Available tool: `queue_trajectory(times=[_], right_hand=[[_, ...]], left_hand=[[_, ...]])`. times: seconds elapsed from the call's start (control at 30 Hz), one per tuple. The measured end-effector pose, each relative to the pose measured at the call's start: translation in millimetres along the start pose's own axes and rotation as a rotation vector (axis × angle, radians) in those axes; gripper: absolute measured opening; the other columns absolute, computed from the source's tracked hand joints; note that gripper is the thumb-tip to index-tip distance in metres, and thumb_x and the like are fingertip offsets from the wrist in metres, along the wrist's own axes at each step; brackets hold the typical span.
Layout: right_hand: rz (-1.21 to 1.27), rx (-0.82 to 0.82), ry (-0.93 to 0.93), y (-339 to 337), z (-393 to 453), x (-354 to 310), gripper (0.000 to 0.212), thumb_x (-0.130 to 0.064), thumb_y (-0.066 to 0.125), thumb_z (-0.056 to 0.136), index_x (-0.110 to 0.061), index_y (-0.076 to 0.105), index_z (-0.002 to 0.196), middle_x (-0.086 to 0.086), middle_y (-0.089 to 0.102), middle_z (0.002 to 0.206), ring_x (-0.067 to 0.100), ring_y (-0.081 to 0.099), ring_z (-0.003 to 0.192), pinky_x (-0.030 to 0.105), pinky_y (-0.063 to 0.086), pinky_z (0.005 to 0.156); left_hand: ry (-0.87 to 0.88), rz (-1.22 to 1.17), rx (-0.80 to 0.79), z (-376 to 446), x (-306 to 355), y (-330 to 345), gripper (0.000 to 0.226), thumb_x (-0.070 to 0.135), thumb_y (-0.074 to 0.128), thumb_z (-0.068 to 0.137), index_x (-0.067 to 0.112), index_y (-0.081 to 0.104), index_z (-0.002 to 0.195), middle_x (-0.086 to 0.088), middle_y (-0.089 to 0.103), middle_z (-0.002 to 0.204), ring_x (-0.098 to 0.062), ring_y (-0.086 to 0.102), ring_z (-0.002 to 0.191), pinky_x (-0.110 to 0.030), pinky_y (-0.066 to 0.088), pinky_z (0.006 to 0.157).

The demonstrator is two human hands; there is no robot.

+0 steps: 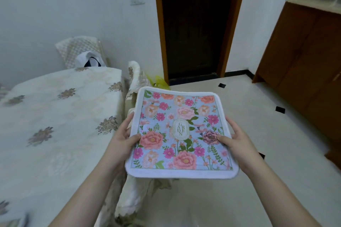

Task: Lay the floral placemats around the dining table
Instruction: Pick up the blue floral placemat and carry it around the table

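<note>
Big cream cloth-covered dining table (55, 116) with brownish flower motifs fills the left side. Beside it, over the pale floor, a square pale-blue floral placemat (181, 134) with a white border and pink and peach blooms is up in the air, held flat between both hands. Left hand (122, 139) pinches its left edge, thumb on top; right hand (238, 142) grips the right edge the same way.
</note>
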State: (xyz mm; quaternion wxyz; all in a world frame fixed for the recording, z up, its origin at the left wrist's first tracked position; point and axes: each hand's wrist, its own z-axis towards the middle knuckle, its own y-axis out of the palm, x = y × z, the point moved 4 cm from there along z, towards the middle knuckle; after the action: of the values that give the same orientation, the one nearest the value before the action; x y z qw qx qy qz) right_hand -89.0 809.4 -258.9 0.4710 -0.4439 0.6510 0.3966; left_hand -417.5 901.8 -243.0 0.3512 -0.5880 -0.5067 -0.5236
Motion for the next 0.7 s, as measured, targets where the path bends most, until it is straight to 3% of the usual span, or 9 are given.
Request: queue_trajectory(times=[0.13, 0.23, 0.5, 0.7], right_hand=[[-0.015, -0.114, 0.017, 45, 38, -4, 0.065, 0.003, 0.060, 0.093, -0.046, 0.045, 0.133, 0.013, 0.076, 0.103, 0.039, 0.074, 0.088, 0.048, 0.061, 0.064], [-0.045, -0.190, 0.022, 83, 67, -8, 0.062, 0.003, 0.060, 0.093, -0.048, 0.050, 0.126, 0.013, 0.076, 0.103, 0.038, 0.074, 0.088, 0.045, 0.061, 0.063], [-0.086, -0.374, 0.080, 179, 139, -18, 0.066, 0.001, 0.060, 0.093, -0.046, 0.045, 0.136, 0.015, 0.075, 0.104, 0.041, 0.073, 0.091, 0.049, 0.061, 0.064], [-0.121, -0.499, 0.093, 238, 168, -17, 0.066, 0.000, 0.063, 0.091, -0.059, 0.052, 0.118, 0.014, 0.075, 0.105, 0.041, 0.073, 0.092, 0.049, 0.061, 0.066]], left_hand=[[0.011, -0.045, 0.119, 2, 3, -40, 0.069, -0.009, 0.052, 0.096, 0.040, 0.042, 0.143, -0.008, 0.076, 0.110, -0.037, 0.074, 0.089, -0.046, 0.062, 0.061], [0.024, -0.042, 0.212, 9, 4, -76, 0.072, -0.007, 0.053, 0.097, 0.038, 0.037, 0.150, -0.008, 0.073, 0.116, -0.038, 0.073, 0.093, -0.046, 0.062, 0.064], [0.049, -0.106, 0.355, 33, -3, -165, 0.073, -0.002, 0.056, 0.097, 0.043, 0.035, 0.149, -0.010, 0.073, 0.117, -0.041, 0.072, 0.096, -0.053, 0.061, 0.067], [0.051, -0.119, 0.456, 32, -8, -211, 0.073, 0.002, 0.061, 0.096, 0.047, 0.036, 0.148, -0.008, 0.074, 0.113, -0.042, 0.073, 0.093, -0.051, 0.062, 0.066]])
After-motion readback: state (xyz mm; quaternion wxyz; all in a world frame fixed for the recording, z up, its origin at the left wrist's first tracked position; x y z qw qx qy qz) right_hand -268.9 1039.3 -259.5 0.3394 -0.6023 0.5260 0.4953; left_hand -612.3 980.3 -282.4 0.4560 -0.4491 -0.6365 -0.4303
